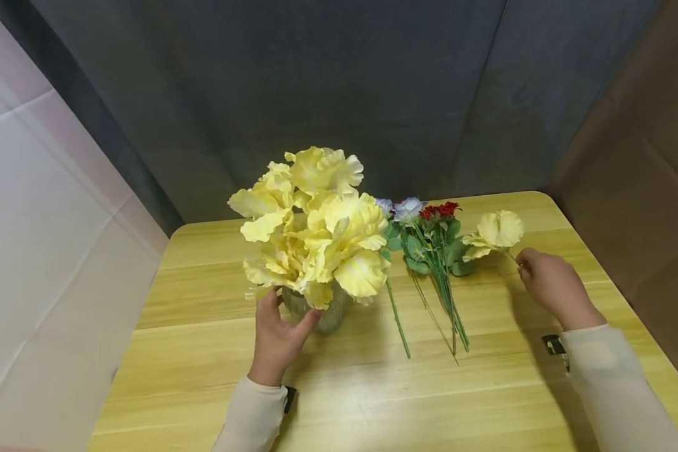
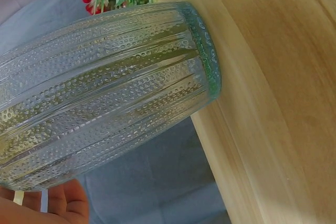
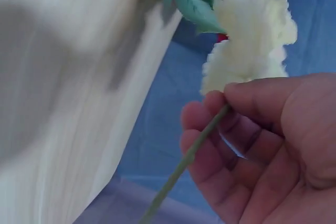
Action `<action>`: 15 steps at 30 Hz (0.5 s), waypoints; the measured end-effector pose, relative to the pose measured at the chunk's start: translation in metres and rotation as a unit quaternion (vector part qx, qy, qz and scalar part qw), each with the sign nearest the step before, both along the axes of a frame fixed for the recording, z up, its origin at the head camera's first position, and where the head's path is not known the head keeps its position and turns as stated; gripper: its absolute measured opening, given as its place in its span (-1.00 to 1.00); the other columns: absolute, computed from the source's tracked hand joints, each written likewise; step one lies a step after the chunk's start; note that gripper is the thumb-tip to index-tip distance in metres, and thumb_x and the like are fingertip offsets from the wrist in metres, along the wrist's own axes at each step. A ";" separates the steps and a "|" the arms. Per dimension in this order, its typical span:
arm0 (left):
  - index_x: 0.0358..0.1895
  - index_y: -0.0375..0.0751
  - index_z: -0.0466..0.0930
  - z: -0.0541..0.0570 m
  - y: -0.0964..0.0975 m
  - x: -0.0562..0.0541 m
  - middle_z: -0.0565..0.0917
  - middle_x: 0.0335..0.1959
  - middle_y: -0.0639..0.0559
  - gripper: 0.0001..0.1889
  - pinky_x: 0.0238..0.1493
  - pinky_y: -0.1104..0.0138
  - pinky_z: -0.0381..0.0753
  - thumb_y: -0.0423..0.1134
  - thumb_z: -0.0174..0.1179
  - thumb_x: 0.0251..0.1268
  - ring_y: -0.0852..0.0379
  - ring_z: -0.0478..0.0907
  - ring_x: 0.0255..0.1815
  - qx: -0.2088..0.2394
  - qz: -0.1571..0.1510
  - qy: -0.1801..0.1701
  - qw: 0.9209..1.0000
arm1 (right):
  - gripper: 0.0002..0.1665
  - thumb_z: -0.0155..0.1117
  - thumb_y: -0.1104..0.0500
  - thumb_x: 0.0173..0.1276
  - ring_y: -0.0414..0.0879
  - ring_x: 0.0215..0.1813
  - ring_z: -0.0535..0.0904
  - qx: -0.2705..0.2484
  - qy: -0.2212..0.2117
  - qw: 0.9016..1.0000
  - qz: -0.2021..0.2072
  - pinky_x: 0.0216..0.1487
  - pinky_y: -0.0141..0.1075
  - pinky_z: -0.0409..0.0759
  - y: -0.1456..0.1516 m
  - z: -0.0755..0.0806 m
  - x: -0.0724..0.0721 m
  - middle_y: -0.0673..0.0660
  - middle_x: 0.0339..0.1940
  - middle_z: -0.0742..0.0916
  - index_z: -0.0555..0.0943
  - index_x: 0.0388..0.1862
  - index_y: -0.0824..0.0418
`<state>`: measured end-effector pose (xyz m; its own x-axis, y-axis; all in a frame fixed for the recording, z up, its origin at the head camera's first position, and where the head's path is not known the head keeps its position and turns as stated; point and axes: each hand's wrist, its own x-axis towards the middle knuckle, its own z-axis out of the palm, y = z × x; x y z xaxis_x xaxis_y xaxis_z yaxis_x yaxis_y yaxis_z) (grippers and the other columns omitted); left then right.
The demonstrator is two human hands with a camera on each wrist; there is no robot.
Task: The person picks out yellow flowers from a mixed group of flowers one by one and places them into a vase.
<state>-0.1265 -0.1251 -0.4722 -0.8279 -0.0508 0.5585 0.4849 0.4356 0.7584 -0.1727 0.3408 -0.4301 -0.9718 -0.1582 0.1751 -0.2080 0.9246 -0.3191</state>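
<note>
My left hand [image 1: 277, 339] grips a ribbed, dimpled glass vase [image 2: 115, 77] near its top, with thumb and fingers on either side. Large yellow artificial flowers [image 1: 316, 232] fill the vase and spread over its rim, hiding much of it in the head view. Over the right part of the table, my right hand [image 1: 554, 289] pinches the green stem [image 3: 184, 163] of a single yellow flower [image 1: 501, 229] between thumb and fingertips, just below the bloom. In the right wrist view the stem slants down and left from the fingers.
Between the vase and my right hand lies a bunch of red flowers [image 1: 439, 210] and pale lilac flowers [image 1: 409, 209], their stems [image 1: 443, 289] pointing toward me. The wooden table [image 1: 203, 351] ends at a dark grey curtain [image 1: 316, 81] behind, with a brown drape [image 1: 644, 169] at the right.
</note>
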 end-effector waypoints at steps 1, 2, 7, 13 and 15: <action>0.33 -0.19 0.43 0.000 0.000 0.000 0.48 0.20 -0.13 -0.23 0.10 0.00 0.42 -0.29 0.53 -0.06 0.03 0.31 0.11 -0.001 0.001 0.000 1.000 | -0.85 0.19 0.36 0.42 -0.02 -0.54 0.53 -0.009 0.002 1.000 0.002 -0.46 0.01 0.52 -0.001 0.002 0.000 0.29 -0.35 0.72 0.57 -0.09 0.41; 0.33 -0.19 0.43 0.000 0.000 0.000 0.48 0.20 -0.13 -0.23 0.10 0.00 0.41 -0.29 0.53 -0.05 0.03 0.31 0.12 0.000 0.000 0.000 1.000 | -0.86 0.20 0.35 0.43 -0.03 -0.52 0.53 -0.021 0.000 1.000 0.004 -0.45 -0.02 0.51 -0.002 0.004 0.000 0.28 -0.33 0.72 0.57 -0.09 0.39; 0.31 -0.21 0.44 -0.001 0.000 0.000 0.49 0.18 -0.12 -0.24 0.09 0.01 0.42 -0.29 0.53 -0.06 0.04 0.31 0.06 -0.003 0.007 -0.006 1.000 | -0.86 0.14 0.22 0.53 -0.04 -0.41 0.54 -0.089 -0.028 0.995 0.017 -0.41 -0.14 0.48 -0.017 0.020 0.002 0.16 -0.29 0.71 0.56 -0.06 0.27; 0.29 -0.22 0.45 -0.001 0.000 0.001 0.50 0.15 -0.13 -0.25 0.10 0.02 0.41 -0.30 0.55 -0.08 0.05 0.28 0.04 -0.002 0.008 -0.011 1.000 | -0.80 0.10 0.18 0.55 -0.08 -0.30 0.66 -0.179 0.016 0.983 0.036 -0.33 -0.34 0.63 -0.046 0.041 0.010 0.16 -0.24 0.70 0.52 0.02 0.27; 0.29 -0.21 0.46 -0.001 0.000 0.000 0.51 0.17 -0.11 -0.25 0.09 0.03 0.41 -0.30 0.54 -0.08 0.05 0.29 0.05 -0.001 0.005 -0.004 1.000 | -0.82 0.11 0.21 0.54 -0.16 -0.28 0.66 -0.219 0.037 0.974 0.039 -0.30 -0.41 0.64 -0.055 0.046 0.011 0.17 -0.22 0.69 0.52 0.02 0.27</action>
